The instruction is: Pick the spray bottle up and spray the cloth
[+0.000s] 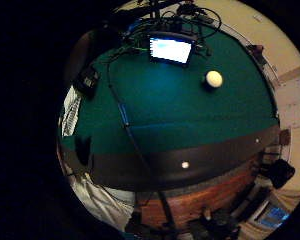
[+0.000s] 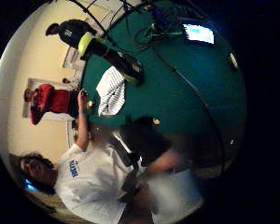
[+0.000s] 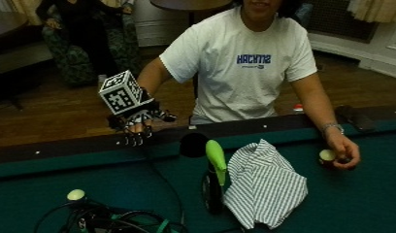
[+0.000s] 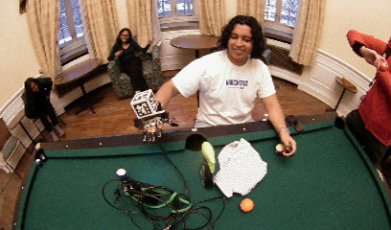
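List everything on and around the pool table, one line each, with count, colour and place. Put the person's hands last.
spray bottle: 1, dark body with lime-green top, upright on the felt beside the cloth.
cloth: 1, white with fine stripes, crumpled on the felt, its edge against the bottle.
pool table: 1, green felt with dark rail.
side pocket: 1, dark, in the near rail behind the bottle.
orange ball: 1, on the felt in front of the cloth.
pale ball: 1, cream, by the cables.
cables: 1 tangle, black and green, on the felt.
lit screen: 1, among the cables.
bare left hand: 1, on the felt, holding a pale ball.
gloved right hand: 1, black, raised over the rail, fingers hanging, holding nothing.
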Available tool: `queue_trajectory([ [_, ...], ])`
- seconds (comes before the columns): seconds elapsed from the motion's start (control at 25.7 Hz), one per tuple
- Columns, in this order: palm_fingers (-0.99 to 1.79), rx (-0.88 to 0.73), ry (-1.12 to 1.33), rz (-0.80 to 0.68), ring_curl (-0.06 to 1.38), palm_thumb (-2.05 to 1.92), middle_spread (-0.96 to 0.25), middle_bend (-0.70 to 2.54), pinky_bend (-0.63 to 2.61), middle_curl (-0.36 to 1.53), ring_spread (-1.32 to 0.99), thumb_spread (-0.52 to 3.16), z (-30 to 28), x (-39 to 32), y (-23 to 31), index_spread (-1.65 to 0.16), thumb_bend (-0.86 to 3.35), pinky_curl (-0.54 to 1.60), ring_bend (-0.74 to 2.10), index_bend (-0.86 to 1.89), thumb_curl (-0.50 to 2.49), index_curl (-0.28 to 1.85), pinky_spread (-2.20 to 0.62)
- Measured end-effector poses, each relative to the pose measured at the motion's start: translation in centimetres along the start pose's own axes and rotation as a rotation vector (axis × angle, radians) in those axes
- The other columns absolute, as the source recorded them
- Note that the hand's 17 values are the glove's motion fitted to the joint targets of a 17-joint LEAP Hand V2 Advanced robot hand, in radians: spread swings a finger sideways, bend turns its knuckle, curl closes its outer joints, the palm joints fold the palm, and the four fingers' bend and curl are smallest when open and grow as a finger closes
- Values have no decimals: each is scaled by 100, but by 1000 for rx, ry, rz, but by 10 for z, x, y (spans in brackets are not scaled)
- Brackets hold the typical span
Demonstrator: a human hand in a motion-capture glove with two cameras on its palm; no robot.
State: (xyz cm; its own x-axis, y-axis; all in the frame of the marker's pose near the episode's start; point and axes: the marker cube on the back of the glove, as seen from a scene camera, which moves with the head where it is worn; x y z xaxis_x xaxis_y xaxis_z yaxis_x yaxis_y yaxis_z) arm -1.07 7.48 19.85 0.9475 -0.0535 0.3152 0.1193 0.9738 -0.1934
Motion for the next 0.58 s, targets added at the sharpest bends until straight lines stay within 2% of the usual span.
queue_trajectory([
  [0.39,36,1,-505,-26,27,48,-6,18,51,27,-8,100,42,-31,-31,-40,3,32,45,11,30,21,20],
  [0.58,56,34,-640,-23,29,66,-10,20,54,28,-12,99,57,-43,-50,-40,9,32,51,13,34,21,15],
])
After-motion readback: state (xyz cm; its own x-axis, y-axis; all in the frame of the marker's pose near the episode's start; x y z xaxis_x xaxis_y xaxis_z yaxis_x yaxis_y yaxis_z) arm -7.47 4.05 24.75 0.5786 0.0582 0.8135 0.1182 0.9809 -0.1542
